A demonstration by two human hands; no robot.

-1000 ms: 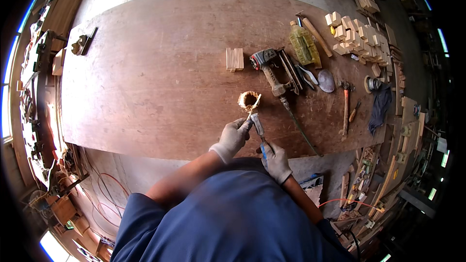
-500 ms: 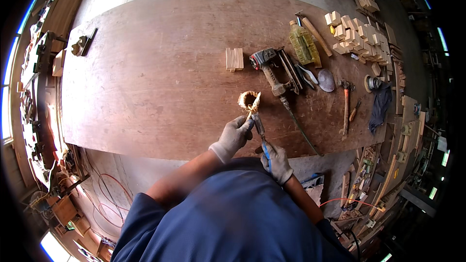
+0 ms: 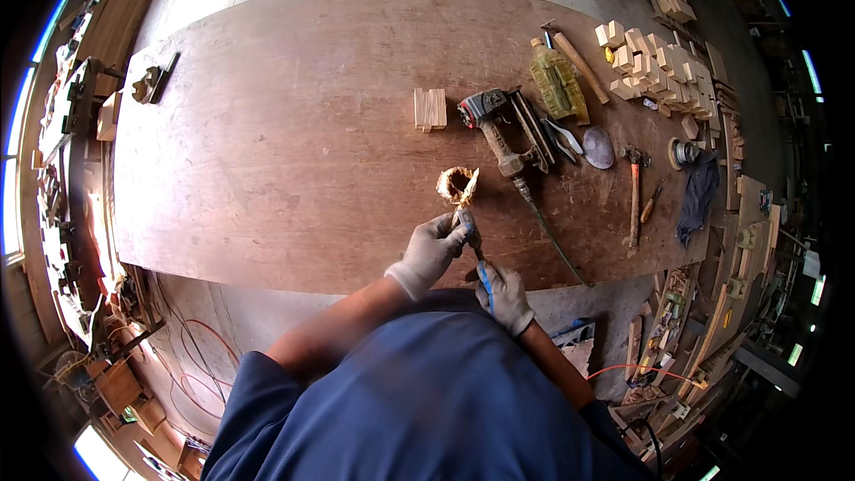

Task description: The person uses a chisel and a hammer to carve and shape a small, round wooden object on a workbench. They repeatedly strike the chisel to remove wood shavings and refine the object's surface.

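Blue-handled pliers [image 3: 476, 258], nose away, upright.

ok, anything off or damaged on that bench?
Nothing clearly damaged. The tools lie loosely strewn at the workbench's right end, and the nail gun's hose trails over the near edge. Both gloved hands hold blue-handled pliers by a frayed, curled scrap.
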